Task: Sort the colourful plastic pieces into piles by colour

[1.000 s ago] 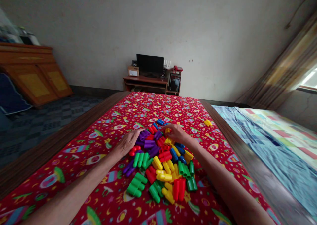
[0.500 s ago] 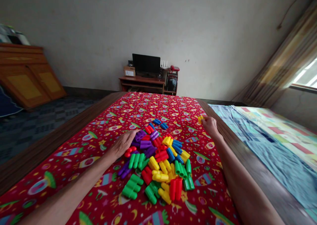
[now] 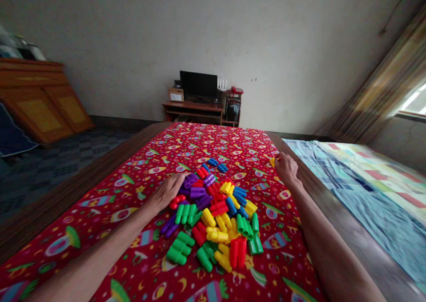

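My right hand [image 3: 287,168] is over the right side of the patterned cloth, its fingers closed on a yellow toy building block [image 3: 272,162] that is mostly hidden behind them. At the left edge of a pile of plastic blocks rests my left hand [image 3: 169,190], fingers stretched out, the tips at a purple block [image 3: 191,180]. Just below that hand lies a red block [image 3: 177,201]. Green blocks [image 3: 185,214], yellow blocks [image 3: 217,235] and blue blocks [image 3: 232,205] are spread through the pile, each made of joined tubes.
A red cloth [image 3: 126,249] with rocket prints covers the table, whose brown wooden edge [image 3: 319,204] shows on the right. Beside it is a bed with a blue sheet [image 3: 359,204]. Against the far wall stands a desk with a monitor [image 3: 199,86]; a wooden cabinet [image 3: 43,102] is at left.
My right hand has turned slightly and shifted a little right, so less of the yellow block shows. The left hand stays by the purple block. The whole view has shifted slightly.
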Tool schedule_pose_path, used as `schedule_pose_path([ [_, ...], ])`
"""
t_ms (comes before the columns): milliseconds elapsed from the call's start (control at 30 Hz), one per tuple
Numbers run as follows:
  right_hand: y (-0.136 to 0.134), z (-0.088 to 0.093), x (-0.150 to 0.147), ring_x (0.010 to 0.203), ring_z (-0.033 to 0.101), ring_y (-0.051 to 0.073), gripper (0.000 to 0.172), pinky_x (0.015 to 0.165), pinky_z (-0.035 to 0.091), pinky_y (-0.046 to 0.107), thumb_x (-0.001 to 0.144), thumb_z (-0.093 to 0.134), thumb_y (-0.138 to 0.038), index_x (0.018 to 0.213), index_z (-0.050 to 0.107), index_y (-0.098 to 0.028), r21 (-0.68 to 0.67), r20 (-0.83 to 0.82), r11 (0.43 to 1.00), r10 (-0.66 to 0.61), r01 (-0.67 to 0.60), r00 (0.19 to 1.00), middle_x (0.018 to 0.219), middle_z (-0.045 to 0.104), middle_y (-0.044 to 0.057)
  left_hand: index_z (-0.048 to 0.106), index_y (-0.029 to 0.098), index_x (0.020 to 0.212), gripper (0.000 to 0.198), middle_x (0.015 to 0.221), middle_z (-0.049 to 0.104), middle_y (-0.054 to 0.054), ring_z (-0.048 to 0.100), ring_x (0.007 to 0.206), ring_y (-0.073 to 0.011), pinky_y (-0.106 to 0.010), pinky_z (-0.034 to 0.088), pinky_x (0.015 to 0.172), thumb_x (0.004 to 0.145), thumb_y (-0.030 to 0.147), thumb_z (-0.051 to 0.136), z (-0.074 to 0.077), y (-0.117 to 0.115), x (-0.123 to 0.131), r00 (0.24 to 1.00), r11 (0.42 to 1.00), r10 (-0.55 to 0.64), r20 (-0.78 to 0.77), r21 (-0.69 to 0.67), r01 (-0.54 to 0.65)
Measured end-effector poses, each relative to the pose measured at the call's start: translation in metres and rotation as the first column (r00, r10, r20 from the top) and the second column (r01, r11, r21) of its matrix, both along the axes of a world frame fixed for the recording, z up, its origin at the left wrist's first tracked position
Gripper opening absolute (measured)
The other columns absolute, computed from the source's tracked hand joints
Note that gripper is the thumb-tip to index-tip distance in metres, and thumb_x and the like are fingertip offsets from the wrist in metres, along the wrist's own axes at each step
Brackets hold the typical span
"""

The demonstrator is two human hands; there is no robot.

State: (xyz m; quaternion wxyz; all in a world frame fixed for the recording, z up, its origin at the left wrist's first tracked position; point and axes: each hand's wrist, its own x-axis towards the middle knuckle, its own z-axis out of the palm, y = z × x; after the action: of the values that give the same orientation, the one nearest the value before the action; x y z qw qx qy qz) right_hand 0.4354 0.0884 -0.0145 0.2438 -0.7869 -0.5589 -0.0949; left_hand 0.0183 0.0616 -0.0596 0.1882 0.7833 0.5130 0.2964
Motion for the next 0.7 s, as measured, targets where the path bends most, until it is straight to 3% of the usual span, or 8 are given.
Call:
schedule_pose_path([
  [67,0.003,0.001,-0.023,0.085,0.066,0.023,0.028,0.073,0.046,0.03,0.088,0.048,-0.02,0.099,0.073,-0.015,0.041,-0.034,0.976,0.214,-0.213,0.976,0.092,0.071,0.013,0.062,0.015,0.122,0.066,0.127,0.066,-0.01,0.058,0.122,-0.0239,-0.036,0.041,0.108,0.093,0.052,0.016,-0.001,0.001,0.0,1.0,1.0,0.001,-0.007,0.011,-0.001],
  [133,0.005,-0.002,-0.056,0.084,0.067,0.021,0.028,0.074,0.047,0.029,0.089,0.049,-0.023,0.101,0.073,-0.017,0.071,-0.077,0.885,0.465,-0.46,0.882,0.09,0.073,0.01,0.062,0.015,0.122,0.066,0.127,0.066,-0.01,0.058,0.121,-0.0239,-0.036,0.041,0.108,0.093,0.052,0.016,-0.003,0.002,-0.001,1.0,1.0,0.003,-0.007,0.016,-0.003],
  [267,0.007,-0.019,-0.114,0.098,0.065,0.02,0.03,0.084,0.048,0.029,0.087,0.057,-0.023,0.115,0.069,-0.022,0.004,-0.017,0.497,0.868,-0.868,0.496,0.107,0.071,0.009,0.062,0.016,0.122,0.065,0.126,0.066,-0.009,0.059,0.12,-0.0235,-0.036,0.042,0.107,0.093,0.052,0.016,-0.003,0.003,-0.001,1.0,1.0,0.002,0.002,0.011,-0.002],
  [300,0.008,-0.023,-0.121,0.099,0.064,0.019,0.029,0.084,0.047,0.028,0.087,0.057,-0.021,0.113,0.07,-0.022,-0.033,-0.003,0.432,0.902,-0.901,0.432,0.108,0.07,0.009,0.062,0.017,0.123,0.065,0.126,0.066,-0.009,0.059,0.12,-0.0234,-0.035,0.042,0.107,0.093,0.052,0.016,-0.003,0.002,-0.001,1.0,1.0,0.003,0.006,0.008,-0.003],
  [333,0.01,-0.027,-0.125,0.096,0.064,0.019,0.027,0.083,0.047,0.027,0.087,0.056,-0.018,0.11,0.071,-0.021,-0.067,0.005,0.408,0.913,-0.91,0.409,0.107,0.07,0.009,0.062,0.017,0.123,0.065,0.127,0.066,-0.008,0.059,0.12,-0.0233,-0.035,0.043,0.106,0.093,0.052,0.017,-0.002,0.002,-0.001,1.0,1.0,0.003,0.01,0.006,-0.003],
  [400,0.014,-0.033,-0.122,0.087,0.064,0.016,0.025,0.078,0.045,0.024,0.086,0.054,-0.012,0.101,0.074,-0.018,-0.12,0.016,0.453,0.891,-0.884,0.454,0.098,0.071,0.009,0.064,0.017,0.121,0.064,0.127,0.066,-0.009,0.059,0.121,-0.0237,-0.035,0.043,0.106,0.093,0.052,0.017,0.001,0.0,0.001,1.0,1.0,0.007,0.016,0.006,-0.007],
  [567,0.022,-0.033,-0.093,0.077,0.06,0.016,0.02,0.073,0.042,0.025,0.087,0.055,-0.014,0.091,0.075,-0.013,-0.23,0.113,0.668,0.741,-0.708,0.662,0.085,0.069,0.01,0.066,0.017,0.117,0.061,0.129,0.065,-0.009,0.058,0.121,-0.0247,-0.036,0.042,0.107,0.092,0.049,0.02,0.01,-0.005,0.004,1.0,1.0,0.013,0.003,-0.012,-0.013],
  [700,0.02,-0.034,-0.073,0.087,0.062,0.021,0.028,0.085,0.044,0.031,0.093,0.049,-0.022,0.106,0.073,-0.014,-0.151,0.137,0.828,0.559,-0.54,0.818,0.096,0.07,0.014,0.066,0.017,0.117,0.062,0.128,0.065,-0.008,0.059,0.12,-0.0241,-0.036,0.043,0.106,0.092,0.05,0.019,0.01,-0.005,0.004,1.0,1.0,0.02,0.013,-0.008,-0.02],
])
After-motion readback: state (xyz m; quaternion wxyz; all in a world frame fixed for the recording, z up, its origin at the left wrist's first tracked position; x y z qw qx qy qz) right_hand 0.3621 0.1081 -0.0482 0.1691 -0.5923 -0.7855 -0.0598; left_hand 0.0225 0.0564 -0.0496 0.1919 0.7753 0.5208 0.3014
